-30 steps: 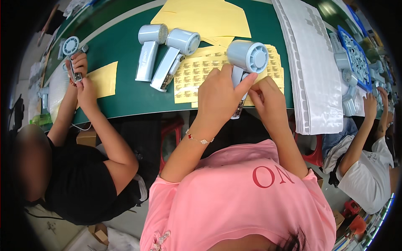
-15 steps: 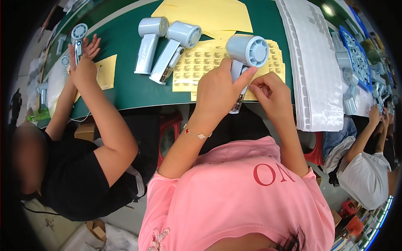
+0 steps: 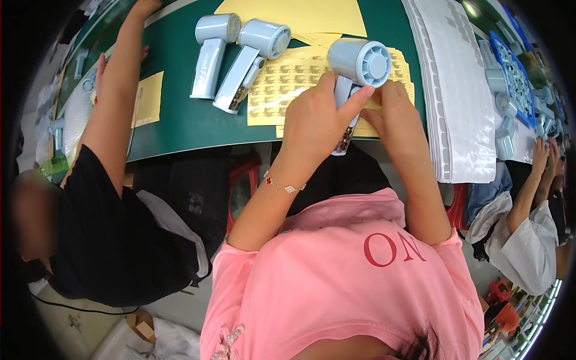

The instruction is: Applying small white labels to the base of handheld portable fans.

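My left hand is wrapped round the handle of a pale blue handheld fan, its round grille tilted toward the right. The thumb lies along the handle, whose lower end shows dark inner parts. Close to the fan's right side, my right hand is closed, fingers bent and partly behind the fan; anything small in them is hidden. Beneath both hands lie yellow sticker sheets with rows of small printed labels. To the left, two more handheld fans, one beside the other, rest on the green table.
Plain yellow sheets lie at the back. A stack of white plastic bags stands right of my right arm. Beyond it are a blue tray and more fans. A co-worker in black reaches across at the left; another in white works at the right.
My right hand has moved up, its fingers now reaching behind the fan head. The fan in my left hand has shifted slightly. The left co-worker's arm has stretched toward the back.
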The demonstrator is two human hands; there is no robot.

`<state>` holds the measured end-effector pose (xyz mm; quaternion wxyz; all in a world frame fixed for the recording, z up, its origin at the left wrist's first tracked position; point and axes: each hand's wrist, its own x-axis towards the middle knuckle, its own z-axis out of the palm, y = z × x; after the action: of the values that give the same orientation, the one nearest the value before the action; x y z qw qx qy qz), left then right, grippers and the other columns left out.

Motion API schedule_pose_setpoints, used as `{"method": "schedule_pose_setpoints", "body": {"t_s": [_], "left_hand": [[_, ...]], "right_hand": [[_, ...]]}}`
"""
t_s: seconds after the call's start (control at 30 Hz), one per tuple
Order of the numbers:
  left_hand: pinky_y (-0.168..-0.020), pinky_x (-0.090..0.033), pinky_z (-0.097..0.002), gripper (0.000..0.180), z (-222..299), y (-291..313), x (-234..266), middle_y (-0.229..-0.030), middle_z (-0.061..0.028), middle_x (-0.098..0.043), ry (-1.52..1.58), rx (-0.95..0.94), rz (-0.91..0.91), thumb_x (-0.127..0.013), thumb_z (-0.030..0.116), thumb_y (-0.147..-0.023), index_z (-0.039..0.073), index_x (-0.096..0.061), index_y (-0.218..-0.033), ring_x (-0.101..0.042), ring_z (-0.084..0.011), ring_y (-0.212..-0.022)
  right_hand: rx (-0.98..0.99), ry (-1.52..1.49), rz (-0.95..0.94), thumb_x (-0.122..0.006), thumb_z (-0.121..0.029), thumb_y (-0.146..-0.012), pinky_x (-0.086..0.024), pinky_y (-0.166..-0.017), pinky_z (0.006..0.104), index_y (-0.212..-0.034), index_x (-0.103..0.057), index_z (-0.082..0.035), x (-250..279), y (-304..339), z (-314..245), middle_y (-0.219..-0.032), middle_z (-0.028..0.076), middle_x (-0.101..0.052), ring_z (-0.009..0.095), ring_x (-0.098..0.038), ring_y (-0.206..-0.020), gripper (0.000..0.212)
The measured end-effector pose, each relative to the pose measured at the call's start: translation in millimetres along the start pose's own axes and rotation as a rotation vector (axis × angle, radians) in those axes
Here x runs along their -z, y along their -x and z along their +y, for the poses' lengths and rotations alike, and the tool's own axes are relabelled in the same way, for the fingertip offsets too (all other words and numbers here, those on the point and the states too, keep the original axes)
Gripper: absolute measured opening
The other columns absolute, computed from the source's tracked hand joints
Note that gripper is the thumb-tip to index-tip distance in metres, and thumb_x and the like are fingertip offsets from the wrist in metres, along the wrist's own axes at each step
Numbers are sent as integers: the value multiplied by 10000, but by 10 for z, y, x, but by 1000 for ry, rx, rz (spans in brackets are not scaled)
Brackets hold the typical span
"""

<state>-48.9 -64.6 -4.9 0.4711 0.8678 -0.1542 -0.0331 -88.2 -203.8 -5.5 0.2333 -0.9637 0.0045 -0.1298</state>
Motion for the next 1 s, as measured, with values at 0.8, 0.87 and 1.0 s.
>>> {"method": "schedule_pose_setpoints", "body": {"t_s": [0.8, 0.87, 1.0], "left_hand": [[-561, -459, -366, 569, 19, -34, 57, -656, -200, -584, 120, -3, 22, -569, 537, -780, -31, -548, -806, -591, -321, -624], [-582, -427, -283, 518, -1, -41, 140, -726, -109, -583, 492, 64, -116, -489, 491, -854, -17, -539, -943, -550, -195, -657], [-621, -384, -192, 499, -2, 22, 189, -788, -37, -557, 1120, 176, -341, -404, 447, -927, -6, -508, -1107, -483, -81, -707]], "right_hand": [[-325, -785, -65, -632, 13, -784, -398, -525, 196, -806, -538, 1, 480, 356, 100, -735, 6, -516, 56, -482, -588, 98], [-367, -1056, -90, -613, 25, -801, -399, -525, 175, -835, -516, 20, 542, 356, 124, -776, 25, -523, 62, -487, -585, 103], [-170, -1321, -137, -602, 70, -787, -423, -522, 183, -812, -513, 36, 533, 387, -34, -827, 99, -547, 91, -523, -611, 98]]}}
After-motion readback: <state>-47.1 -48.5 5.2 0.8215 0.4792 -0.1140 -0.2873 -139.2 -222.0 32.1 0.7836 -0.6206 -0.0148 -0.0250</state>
